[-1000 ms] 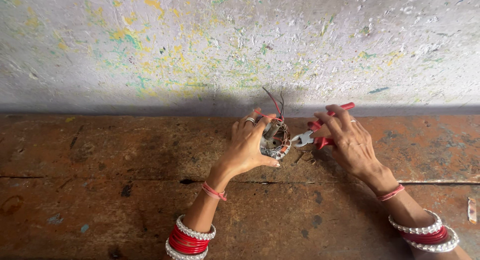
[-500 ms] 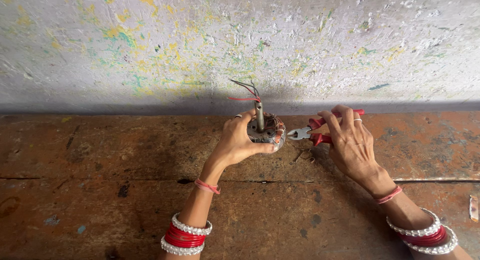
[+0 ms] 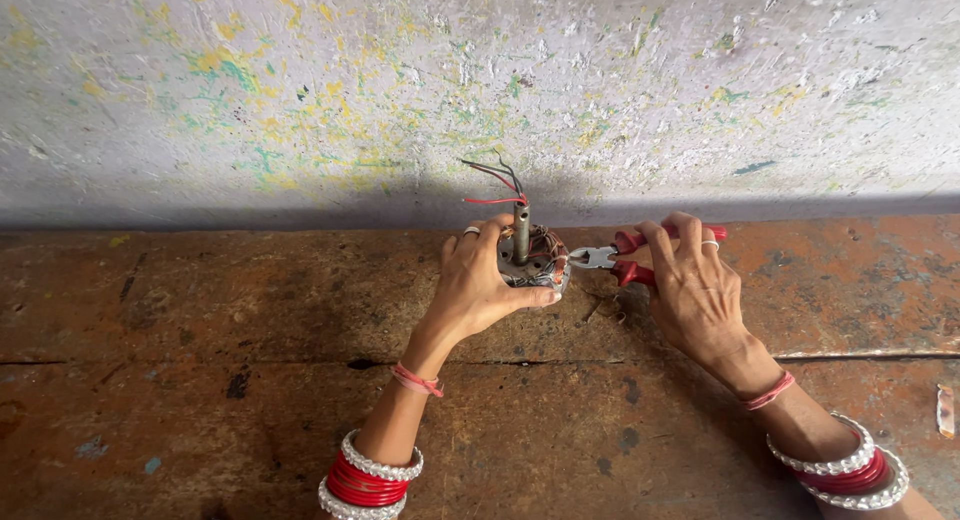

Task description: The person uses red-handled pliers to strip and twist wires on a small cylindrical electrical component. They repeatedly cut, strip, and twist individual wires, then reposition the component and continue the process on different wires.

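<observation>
My left hand grips a small round motor stator with copper windings, held just above the worn brown surface. A metal shaft stands upright from its middle, and thin red and black wires stick out of the top. My right hand holds red-handled cutting pliers. Their metal jaws point left and touch the stator's right rim. Both wrists carry red and white bangles.
A pale wall spattered with yellow and green paint rises right behind the surface. A long crack runs across the brown surface. A small pale scrap lies at the far right edge.
My left hand has turned the stator so the shaft and wires now point straight up. The pliers' jaws stay at the stator's right side.
</observation>
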